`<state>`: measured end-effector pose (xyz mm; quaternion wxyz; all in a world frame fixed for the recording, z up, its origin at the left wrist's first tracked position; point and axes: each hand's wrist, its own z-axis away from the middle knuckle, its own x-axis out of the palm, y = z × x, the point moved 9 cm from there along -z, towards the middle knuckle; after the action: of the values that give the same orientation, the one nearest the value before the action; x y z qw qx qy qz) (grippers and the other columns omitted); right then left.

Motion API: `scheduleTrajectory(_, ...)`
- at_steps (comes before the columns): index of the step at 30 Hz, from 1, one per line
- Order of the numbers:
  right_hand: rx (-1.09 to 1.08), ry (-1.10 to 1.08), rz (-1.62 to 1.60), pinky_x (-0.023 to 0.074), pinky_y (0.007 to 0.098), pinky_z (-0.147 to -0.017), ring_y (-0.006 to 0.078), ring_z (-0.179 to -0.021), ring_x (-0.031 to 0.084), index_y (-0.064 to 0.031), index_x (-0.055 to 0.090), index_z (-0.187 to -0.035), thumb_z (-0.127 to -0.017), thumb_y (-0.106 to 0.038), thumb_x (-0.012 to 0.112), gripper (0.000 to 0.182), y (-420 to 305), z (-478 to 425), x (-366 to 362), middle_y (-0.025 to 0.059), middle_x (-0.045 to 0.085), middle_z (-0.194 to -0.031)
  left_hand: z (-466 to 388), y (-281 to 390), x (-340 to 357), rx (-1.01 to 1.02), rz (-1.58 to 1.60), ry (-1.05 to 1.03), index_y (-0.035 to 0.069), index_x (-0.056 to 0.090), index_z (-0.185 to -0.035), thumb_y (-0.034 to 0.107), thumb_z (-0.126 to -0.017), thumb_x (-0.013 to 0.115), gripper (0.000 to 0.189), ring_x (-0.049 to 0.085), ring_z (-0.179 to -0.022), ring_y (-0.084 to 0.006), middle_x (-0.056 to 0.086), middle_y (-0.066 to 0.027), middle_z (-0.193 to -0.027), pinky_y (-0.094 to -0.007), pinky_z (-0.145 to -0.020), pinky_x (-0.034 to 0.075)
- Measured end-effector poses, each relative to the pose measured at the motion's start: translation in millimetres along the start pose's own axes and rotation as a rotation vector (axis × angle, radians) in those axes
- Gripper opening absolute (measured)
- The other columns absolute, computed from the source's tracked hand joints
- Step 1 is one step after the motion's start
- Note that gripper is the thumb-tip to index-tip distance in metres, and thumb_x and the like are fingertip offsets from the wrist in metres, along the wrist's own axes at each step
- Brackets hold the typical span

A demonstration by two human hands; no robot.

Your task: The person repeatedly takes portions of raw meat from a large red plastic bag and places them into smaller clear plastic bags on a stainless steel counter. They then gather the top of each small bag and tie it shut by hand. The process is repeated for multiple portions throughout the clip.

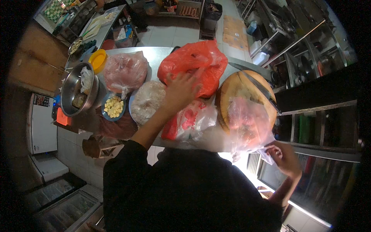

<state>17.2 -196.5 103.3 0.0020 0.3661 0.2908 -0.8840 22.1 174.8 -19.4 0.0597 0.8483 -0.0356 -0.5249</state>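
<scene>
My left hand [182,87] reaches over the table with its fingers spread, resting on or just above a full red plastic bag [200,63]. At the right, my right hand [279,158] pinches the edge of a clear plastic bag [249,124] with pinkish contents. That bag lies over the near part of a round wooden chopping board [232,90]. Across the board's far right side lies a large knife [259,87]. A white bag with red print [189,119] sits below my left hand, beside a clear bag of pale ground-looking food [149,100].
On the steel table [158,52], to the left, are a clear bag of pink meat [126,71], a blue bowl of peeled garlic cloves [113,107], a steel basin [94,95] and a yellow bowl [98,59]. A wooden stool [101,146] stands under the near left edge.
</scene>
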Motion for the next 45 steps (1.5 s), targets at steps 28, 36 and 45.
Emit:
scheduleTrajectory(28,-0.633,0.162,0.392,0.0440,0.0464,-0.112,0.0352,-0.132,0.058,-0.0090,0.067,-0.132,-0.092,-0.045,0.063,0.054,-51.6,-642.9,242.9,0.0153,0.065,-0.139,103.3,-62.9,-26.7,-0.432,0.322,-0.056,0.001,0.072,-0.099,0.023,-0.092,0.069,0.024,0.056,-0.116,-0.0363,0.061,-0.0178,-0.123,-0.0547,-0.098,0.040)
scheduleTrajectory(36,-0.511,0.147,0.408,0.0456,0.0452,-0.109,0.0335,-0.127,0.059,-0.0088,0.066,-0.131,-0.090,-0.043,0.066,0.053,-100.2,-628.8,176.3,0.0146,0.066,-0.134,107.2,-59.0,-16.7,-0.421,0.451,-0.002,-0.002,0.071,-0.101,0.022,-0.093,0.068,0.025,0.056,-0.120,-0.0414,0.061,-0.0217,-0.121,-0.0542,-0.103,0.044)
scheduleTrajectory(45,-0.462,0.196,0.428,0.0474,0.0439,-0.105,0.0316,-0.122,0.061,-0.0085,0.065,-0.129,-0.089,-0.041,0.069,0.052,-103.6,-624.6,197.4,0.0137,0.067,-0.129,110.6,-41.9,-7.7,-0.399,0.399,-0.039,-0.002,0.071,-0.103,0.023,-0.094,0.067,0.027,0.055,-0.123,-0.0426,0.061,-0.0236,-0.129,-0.0522,-0.107,0.045)
